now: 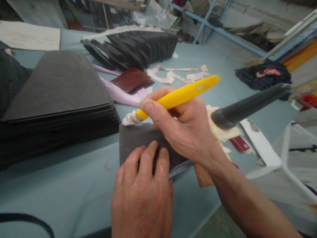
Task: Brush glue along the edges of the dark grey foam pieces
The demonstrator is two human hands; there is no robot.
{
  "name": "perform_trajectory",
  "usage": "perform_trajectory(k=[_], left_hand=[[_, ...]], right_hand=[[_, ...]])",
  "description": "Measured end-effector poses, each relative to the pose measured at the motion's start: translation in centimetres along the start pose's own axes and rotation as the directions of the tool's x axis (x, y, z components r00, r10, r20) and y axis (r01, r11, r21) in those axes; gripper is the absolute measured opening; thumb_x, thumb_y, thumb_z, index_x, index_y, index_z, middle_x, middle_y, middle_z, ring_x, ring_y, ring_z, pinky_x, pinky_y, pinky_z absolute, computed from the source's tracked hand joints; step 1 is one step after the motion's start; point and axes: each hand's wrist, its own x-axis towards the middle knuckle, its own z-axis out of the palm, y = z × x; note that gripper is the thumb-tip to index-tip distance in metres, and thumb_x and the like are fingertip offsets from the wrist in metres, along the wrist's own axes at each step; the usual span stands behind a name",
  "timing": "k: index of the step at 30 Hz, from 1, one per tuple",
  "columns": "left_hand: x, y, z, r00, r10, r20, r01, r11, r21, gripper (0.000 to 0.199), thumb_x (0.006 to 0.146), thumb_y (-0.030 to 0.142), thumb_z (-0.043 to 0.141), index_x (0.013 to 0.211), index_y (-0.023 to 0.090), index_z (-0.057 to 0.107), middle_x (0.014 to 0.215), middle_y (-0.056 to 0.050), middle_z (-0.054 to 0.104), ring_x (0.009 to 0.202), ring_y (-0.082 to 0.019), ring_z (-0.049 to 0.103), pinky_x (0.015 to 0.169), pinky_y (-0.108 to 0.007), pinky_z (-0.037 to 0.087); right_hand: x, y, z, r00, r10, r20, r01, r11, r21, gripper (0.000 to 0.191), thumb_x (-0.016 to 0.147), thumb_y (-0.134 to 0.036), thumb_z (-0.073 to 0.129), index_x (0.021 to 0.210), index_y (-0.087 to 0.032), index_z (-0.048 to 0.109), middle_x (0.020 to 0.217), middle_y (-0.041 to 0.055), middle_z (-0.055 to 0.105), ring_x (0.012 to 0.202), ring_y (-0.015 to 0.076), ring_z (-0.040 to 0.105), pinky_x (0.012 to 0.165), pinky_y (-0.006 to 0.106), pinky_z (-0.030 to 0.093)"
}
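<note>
My right hand [183,122] grips a yellow-handled brush [178,96], thumb pressed along the handle. The brush's whitish, clumped head [131,119] touches the far left corner of a small stack of dark grey sheets [138,135]. My left hand [143,185] lies on top of that stack with its fingers stretched out, close below the brush. The right hand and forearm hide the stack's right part. Just left stands a tall pile of black sheets [61,82], cut to a tapered shape.
Behind are a fanned row of black pieces [146,46], a brown piece [131,81], a pinkish cloth strip [121,94] and white strips [168,77]. At right, a dark tapered tube [250,105] slants above a white labelled strip [260,142]. Blue shelving [223,29] stands beyond the light-blue table [81,191].
</note>
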Motion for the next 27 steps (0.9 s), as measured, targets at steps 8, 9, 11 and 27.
perform_trajectory(k=[8, 9, 11, 27], left_hand=[[0.1, 0.3, 0.2, 1.000, -0.016, -0.023, 0.016, 1.000, -0.022, 0.038, 0.099, 0.022, 0.059, 0.136, 0.018, 0.061, 0.139, -0.009, 0.069, 0.125, -0.032, 0.056, 0.093, -0.045, 0.054], [0.1, 0.3, 0.2, 1.000, -0.017, -0.022, 0.017, 1.000, -0.022, 0.039, 0.099, 0.022, 0.059, 0.137, 0.018, 0.061, 0.139, -0.009, 0.069, 0.124, -0.032, 0.056, 0.093, -0.045, 0.054], [0.1, 0.3, 0.1, 1.000, -0.021, -0.017, 0.021, 1.000, -0.020, 0.040, 0.098, 0.023, 0.059, 0.138, 0.018, 0.061, 0.138, -0.010, 0.069, 0.123, -0.032, 0.057, 0.093, -0.045, 0.053], [0.4, 0.3, -0.2, 1.000, 0.001, -0.026, -0.002, 1.000, -0.012, 0.044, 0.091, 0.023, 0.066, 0.134, 0.016, 0.062, 0.135, -0.013, 0.070, 0.119, -0.034, 0.060, 0.091, -0.047, 0.054]], right_hand=[[0.4, 0.5, -1.2, 1.000, -0.005, -0.024, 0.002, 0.994, -0.112, 0.035, 0.100, -0.052, 0.073, 0.086, -0.020, 0.075, 0.063, -0.0059, 0.057, 0.063, 0.0104, 0.057, 0.068, 0.026, 0.050], [0.5, 0.4, -1.1, 0.999, -0.020, -0.030, 0.018, 0.996, -0.090, 0.036, 0.100, -0.053, 0.073, 0.086, -0.020, 0.076, 0.062, -0.0062, 0.056, 0.061, 0.0099, 0.055, 0.067, 0.025, 0.050], [0.7, 0.2, -0.3, 0.999, -0.046, -0.019, 0.046, 0.998, -0.036, 0.037, 0.101, -0.055, 0.072, 0.089, -0.020, 0.076, 0.064, -0.0065, 0.058, 0.059, 0.0087, 0.053, 0.067, 0.024, 0.051], [0.0, 1.4, -2.0, 0.999, -0.030, 0.042, 0.032, 0.997, -0.064, 0.037, 0.101, -0.056, 0.071, 0.091, -0.020, 0.077, 0.069, -0.0048, 0.063, 0.062, 0.0103, 0.055, 0.068, 0.026, 0.049]])
